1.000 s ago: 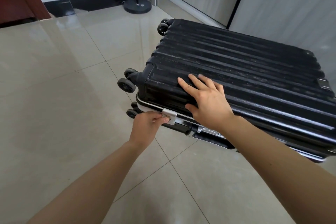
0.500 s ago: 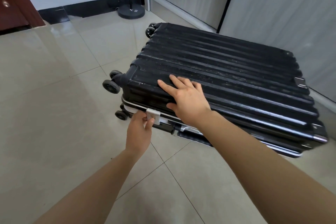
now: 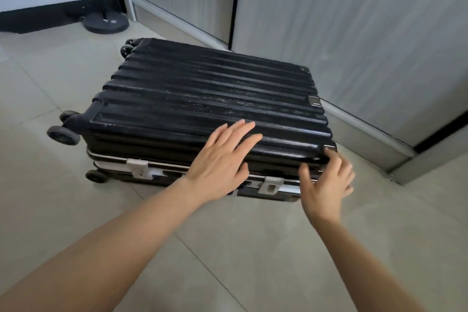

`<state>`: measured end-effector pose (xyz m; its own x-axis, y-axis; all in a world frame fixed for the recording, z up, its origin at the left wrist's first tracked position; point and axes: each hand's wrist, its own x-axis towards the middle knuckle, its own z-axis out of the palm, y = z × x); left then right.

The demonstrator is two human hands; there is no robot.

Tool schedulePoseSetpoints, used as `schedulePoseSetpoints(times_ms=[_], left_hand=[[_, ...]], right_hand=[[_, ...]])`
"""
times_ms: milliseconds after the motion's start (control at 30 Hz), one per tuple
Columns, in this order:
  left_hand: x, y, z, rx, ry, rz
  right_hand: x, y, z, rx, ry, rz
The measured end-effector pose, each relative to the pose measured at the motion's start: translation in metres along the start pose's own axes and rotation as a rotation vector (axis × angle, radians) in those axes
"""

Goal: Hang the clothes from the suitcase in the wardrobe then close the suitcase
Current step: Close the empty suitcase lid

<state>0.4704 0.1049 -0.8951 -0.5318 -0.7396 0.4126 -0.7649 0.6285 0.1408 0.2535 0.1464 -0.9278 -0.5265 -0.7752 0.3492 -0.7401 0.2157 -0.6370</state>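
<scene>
Floor (image 3: 228, 261): pale tiles, beneath everything here.
Right hand (image 3: 326, 185): nearest, at the near right corner of the suitcase; fingers spread and fairly straight, clasping nothing; blurred, so contact with the corner cannot be told.
Right latch (image 3: 272, 183): pale, on the near rim, between the two hands, just left of the right thumb.
Left hand (image 3: 222, 157): palm down on the near edge of the lid, fingers straight and close together, pointing far and right; gripping nothing.
Left latch (image 3: 138, 167): pale, on the same rim, well left of the left hand.
Suitcase (image 3: 202, 99): black, ribbed, flat on the floor, lid down on its silver frame; under the left palm.
Wheels (image 3: 63, 134): at the left end.
Wardrobe doors (image 3: 354, 33): grey panels, far and right, just beyond the suitcase.
Stand base (image 3: 106, 23): round, dark, far left, thin pole rising.
</scene>
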Motion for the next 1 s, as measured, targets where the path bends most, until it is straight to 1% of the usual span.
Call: schedulePoseSetpoints(times_ms=[33,67,100,133,200,233,267,433,533,633,767,900,933,1000], left_hand=[[0.01,0.009,0.004,0.013,-0.086,0.024],[0.016,0.014,0.008,0.025,-0.161,0.016],[0.018,0.017,0.014,0.043,-0.217,-0.005],[0.018,0.018,0.019,0.06,-0.236,-0.018],[0.014,0.014,0.022,0.085,-0.19,-0.02],[0.012,0.012,0.022,0.09,-0.16,-0.015],[0.01,0.009,0.023,0.086,-0.142,-0.01],[0.004,0.007,0.024,0.022,-0.078,-0.047],[0.001,0.006,0.025,-0.009,-0.061,-0.069],[0.001,0.008,0.027,-0.024,-0.036,-0.088],[0.002,0.012,0.028,-0.04,-0.024,-0.104],[0.001,0.012,0.029,-0.043,-0.028,-0.11],[0.001,0.011,0.029,-0.051,-0.032,-0.109],[0.002,0.008,0.029,-0.07,-0.03,-0.099]], right_hand=[[-0.008,0.012,-0.002,0.022,0.043,0.104],[-0.016,0.02,-0.002,0.047,0.039,0.163],[-0.025,0.03,0.001,0.088,-0.028,0.198],[-0.032,0.038,0.004,0.129,-0.155,0.239],[-0.041,0.043,0.015,0.125,-0.472,0.297],[-0.042,0.043,0.021,0.108,-0.57,0.292],[-0.043,0.041,0.028,0.106,-0.608,0.284],[-0.04,0.024,0.046,0.166,-0.524,0.26],[-0.039,0.027,0.045,0.235,-0.515,0.258],[-0.035,0.031,0.047,0.271,-0.511,0.294],[-0.033,0.03,0.052,0.252,-0.459,0.334],[-0.031,0.033,0.052,0.273,-0.5,0.34],[-0.028,0.036,0.051,0.272,-0.534,0.321],[-0.018,0.048,0.046,0.201,-0.665,0.307]])
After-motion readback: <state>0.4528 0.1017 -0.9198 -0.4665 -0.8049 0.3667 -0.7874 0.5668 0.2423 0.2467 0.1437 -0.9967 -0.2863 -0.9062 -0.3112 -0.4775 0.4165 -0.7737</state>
